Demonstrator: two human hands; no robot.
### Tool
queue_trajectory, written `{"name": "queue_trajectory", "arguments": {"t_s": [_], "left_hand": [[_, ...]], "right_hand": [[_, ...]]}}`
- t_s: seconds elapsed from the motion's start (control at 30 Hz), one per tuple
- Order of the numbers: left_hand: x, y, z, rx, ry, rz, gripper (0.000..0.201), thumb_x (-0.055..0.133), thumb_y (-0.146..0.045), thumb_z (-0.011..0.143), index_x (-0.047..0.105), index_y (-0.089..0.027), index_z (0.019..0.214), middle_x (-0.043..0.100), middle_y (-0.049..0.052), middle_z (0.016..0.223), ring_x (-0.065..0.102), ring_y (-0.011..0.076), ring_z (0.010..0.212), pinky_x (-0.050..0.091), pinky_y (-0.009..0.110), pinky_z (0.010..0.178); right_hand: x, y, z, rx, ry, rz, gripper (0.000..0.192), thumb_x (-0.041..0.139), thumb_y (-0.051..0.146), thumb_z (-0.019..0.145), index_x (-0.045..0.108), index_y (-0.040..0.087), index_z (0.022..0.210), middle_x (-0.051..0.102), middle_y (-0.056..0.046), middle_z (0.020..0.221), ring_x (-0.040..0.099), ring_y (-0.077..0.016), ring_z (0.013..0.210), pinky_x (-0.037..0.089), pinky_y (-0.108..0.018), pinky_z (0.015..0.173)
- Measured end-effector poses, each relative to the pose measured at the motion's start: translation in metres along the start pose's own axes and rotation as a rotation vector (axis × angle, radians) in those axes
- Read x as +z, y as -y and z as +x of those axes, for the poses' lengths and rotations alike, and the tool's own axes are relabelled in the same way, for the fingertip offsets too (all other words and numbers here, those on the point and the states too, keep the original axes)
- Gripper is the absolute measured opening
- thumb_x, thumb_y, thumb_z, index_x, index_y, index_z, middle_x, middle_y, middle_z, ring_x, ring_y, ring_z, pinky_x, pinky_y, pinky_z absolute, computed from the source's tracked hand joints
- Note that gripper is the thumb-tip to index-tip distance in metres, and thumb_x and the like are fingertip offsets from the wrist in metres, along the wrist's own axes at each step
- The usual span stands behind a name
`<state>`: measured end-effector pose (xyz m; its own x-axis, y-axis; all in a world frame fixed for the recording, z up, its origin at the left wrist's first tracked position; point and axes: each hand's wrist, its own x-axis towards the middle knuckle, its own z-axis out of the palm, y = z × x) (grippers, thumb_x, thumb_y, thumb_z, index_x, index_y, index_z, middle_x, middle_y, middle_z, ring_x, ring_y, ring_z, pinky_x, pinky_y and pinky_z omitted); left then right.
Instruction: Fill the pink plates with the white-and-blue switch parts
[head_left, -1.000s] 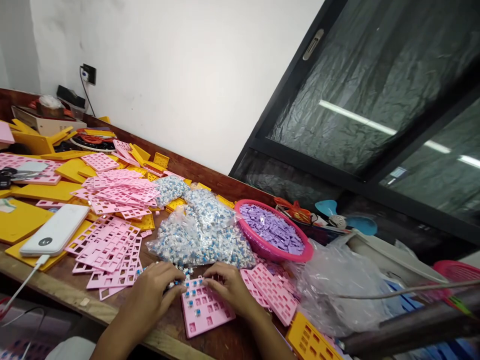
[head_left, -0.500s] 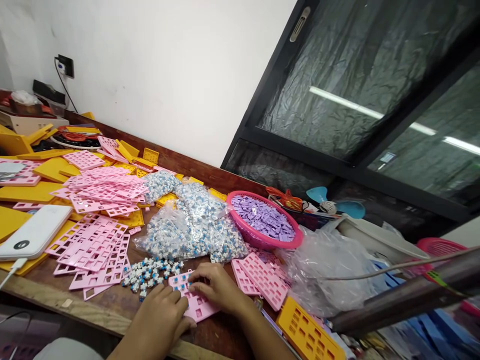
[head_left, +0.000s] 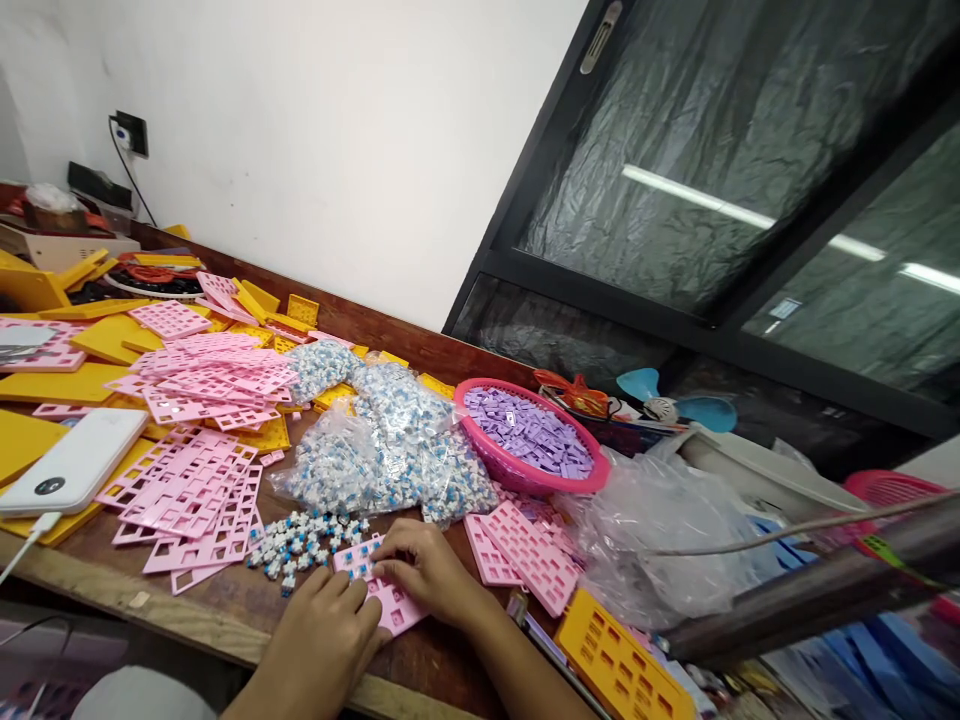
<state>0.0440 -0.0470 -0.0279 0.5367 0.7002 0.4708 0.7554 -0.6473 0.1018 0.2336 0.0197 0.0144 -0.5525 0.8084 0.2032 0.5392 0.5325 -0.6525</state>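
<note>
The pink plate [head_left: 397,606], smooth and pierced with square openings, lies on the wooden counter [head_left: 193,622] between the hands. Left hand [head_left: 326,625]: fingers curled at its left edge. Right hand [head_left: 427,570]: fingers bent over its top, thumb near forefinger. Whether either grips cannot be told. Knobbly blue-and-white pieces [head_left: 304,540] lie beside it. Crinkled clear bags [head_left: 390,450] contain similar pieces; a rounded pink basket [head_left: 598,478] contains flat purple tiles [head_left: 525,432].

a white wall [head_left: 322,150] meets dark-framed glass panes [head_left: 675,110] showing light strips [head_left: 699,197], behind a wooden table [head_left: 450,672].
</note>
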Motion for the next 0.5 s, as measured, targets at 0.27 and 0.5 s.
{"name": "queue_trajectory", "arguments": {"t_s": [0.27, 0.5], "left_hand": [[-0.003, -0.010, -0.002, -0.144, 0.011, -0.042, 0.014, 0.078, -0.024, 0.085, 0.065, -0.023, 0.083, 0.071, 0.002, 0.083, 0.066, 0.0253, 0.079, 0.041, 0.038, 0.072], [0.010, -0.015, -0.019, -0.082, -0.150, 0.017, 0.019, 0.068, -0.015, 0.091, 0.059, -0.023, 0.077, 0.066, 0.001, 0.077, 0.061, 0.0216, 0.072, 0.037, 0.036, 0.065]], "right_hand": [[0.000, 0.006, -0.001, 0.064, 0.012, -0.069, 0.010, 0.079, 0.016, 0.086, 0.083, 0.023, 0.091, 0.072, -0.003, 0.086, 0.067, -0.0179, 0.083, 0.048, -0.027, 0.073], [-0.007, 0.007, -0.002, 0.080, 0.020, -0.064, 0.005, 0.081, 0.020, 0.084, 0.083, 0.023, 0.088, 0.073, -0.002, 0.083, 0.067, -0.0180, 0.081, 0.048, -0.027, 0.074]]}}
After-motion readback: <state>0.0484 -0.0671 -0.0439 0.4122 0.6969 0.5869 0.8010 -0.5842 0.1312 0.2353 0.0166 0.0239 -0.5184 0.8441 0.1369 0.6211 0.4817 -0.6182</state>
